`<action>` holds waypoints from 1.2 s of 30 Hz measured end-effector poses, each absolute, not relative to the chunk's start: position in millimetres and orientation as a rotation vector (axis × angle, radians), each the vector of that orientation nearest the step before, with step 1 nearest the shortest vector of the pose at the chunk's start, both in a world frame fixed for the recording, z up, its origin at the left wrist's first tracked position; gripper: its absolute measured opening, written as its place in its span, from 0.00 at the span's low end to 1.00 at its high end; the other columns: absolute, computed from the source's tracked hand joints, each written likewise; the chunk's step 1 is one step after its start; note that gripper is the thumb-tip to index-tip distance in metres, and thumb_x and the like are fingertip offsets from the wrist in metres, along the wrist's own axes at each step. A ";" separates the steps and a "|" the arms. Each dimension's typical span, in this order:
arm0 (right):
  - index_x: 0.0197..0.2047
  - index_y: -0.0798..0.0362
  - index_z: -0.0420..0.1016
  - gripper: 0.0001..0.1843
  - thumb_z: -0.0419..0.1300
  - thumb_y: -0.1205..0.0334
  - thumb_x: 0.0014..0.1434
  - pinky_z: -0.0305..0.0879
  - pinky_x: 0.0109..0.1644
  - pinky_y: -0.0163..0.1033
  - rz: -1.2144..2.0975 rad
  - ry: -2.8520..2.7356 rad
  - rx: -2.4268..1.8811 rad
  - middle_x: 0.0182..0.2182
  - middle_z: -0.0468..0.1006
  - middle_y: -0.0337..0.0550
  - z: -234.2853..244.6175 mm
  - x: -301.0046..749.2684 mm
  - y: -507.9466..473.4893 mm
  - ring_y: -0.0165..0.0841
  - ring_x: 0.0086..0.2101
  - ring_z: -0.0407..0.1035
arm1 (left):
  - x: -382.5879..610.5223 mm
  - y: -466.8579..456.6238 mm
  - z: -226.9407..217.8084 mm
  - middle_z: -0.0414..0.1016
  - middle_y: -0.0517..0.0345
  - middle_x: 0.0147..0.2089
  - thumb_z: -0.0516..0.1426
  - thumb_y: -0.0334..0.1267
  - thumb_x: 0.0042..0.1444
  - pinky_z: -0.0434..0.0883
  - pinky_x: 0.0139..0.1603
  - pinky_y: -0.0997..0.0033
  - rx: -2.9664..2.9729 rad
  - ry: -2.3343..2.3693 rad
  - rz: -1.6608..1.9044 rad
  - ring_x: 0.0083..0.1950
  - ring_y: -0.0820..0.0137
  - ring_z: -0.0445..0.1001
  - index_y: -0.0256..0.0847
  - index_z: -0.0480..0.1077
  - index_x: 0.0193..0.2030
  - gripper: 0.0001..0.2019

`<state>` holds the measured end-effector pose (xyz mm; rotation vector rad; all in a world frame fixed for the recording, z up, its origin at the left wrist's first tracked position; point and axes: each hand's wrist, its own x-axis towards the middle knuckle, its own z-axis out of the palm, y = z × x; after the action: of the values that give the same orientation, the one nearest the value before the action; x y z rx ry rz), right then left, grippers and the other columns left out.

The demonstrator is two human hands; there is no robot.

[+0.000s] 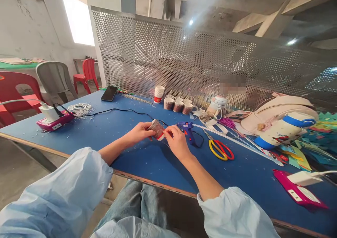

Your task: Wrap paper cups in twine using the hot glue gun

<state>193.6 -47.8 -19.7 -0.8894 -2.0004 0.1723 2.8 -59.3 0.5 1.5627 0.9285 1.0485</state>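
My left hand (140,132) is closed round a paper cup (157,128), which lies tilted on its side above the table. Brownish cord is wound round most of the cup, and a red and white band shows bare at the end towards me. At that end my right hand (174,139) has thumb and forefinger pinched together against the cup's side. What is between those fingertips is too small to make out. Just behind my right hand is a blue glue gun (187,128), and scissors (221,149) with red and yellow handles lie to its right.
Several cord-wrapped cups (178,105) stand behind my hands, beside a stack of paper cups (159,94). A phone (109,93) and a power strip (55,121) are on the left, its black cable crossing the table. A bottle (285,130), pink bag (279,112) and second power strip (300,190) occupy the right.
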 end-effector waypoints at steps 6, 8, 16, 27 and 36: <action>0.28 0.50 0.69 0.11 0.55 0.59 0.62 0.68 0.37 0.40 0.296 -2.013 -0.924 0.30 0.74 0.43 -14.8 198.1 -42.4 0.35 0.32 0.70 | -1.0 -53.5 -3.2 0.76 0.59 0.29 0.55 0.29 0.41 0.70 0.33 0.73 1.583 0.893 0.980 0.31 0.71 0.71 0.34 0.76 0.34 0.12; 0.28 0.50 0.70 0.11 0.55 0.59 0.62 0.68 0.36 0.40 0.347 -2.012 -0.944 0.30 0.75 0.43 -12.4 199.7 -40.7 0.34 0.31 0.70 | -1.2 -50.2 -4.7 0.77 0.57 0.31 0.56 0.30 0.42 0.70 0.35 0.72 1.564 0.893 0.963 0.32 0.70 0.72 0.34 0.77 0.37 0.13; 0.33 0.52 0.72 0.08 0.54 0.60 0.60 0.71 0.34 0.37 0.539 -2.026 -0.955 0.31 0.77 0.41 -5.5 207.7 -28.9 0.31 0.29 0.73 | -3.9 -33.5 -6.1 0.80 0.52 0.39 0.61 0.38 0.47 0.72 0.35 0.70 1.443 0.875 0.896 0.39 0.65 0.75 0.35 0.75 0.48 0.19; 0.31 0.52 0.69 0.06 0.55 0.67 0.60 0.69 0.40 0.40 0.322 -2.134 -0.845 0.33 0.72 0.43 -4.0 208.0 -16.0 0.34 0.34 0.69 | 2.8 -10.2 1.6 0.80 0.52 0.37 0.60 0.33 0.45 0.73 0.34 0.70 1.352 0.843 0.851 0.37 0.67 0.76 0.34 0.76 0.41 0.14; 0.35 0.52 0.64 0.07 0.49 0.67 0.66 0.66 0.37 0.40 -0.035 -2.256 -0.833 0.33 0.71 0.46 -14.6 207.1 -13.1 0.35 0.34 0.68 | 7.5 -11.3 -5.2 0.79 0.55 0.34 0.59 0.35 0.46 0.72 0.30 0.73 1.414 0.888 0.838 0.33 0.70 0.75 0.34 0.76 0.39 0.12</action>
<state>207.1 -13.1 -14.6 -0.8333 -2.2564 -0.0346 7.5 -11.3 -5.2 1.4144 0.8882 0.8383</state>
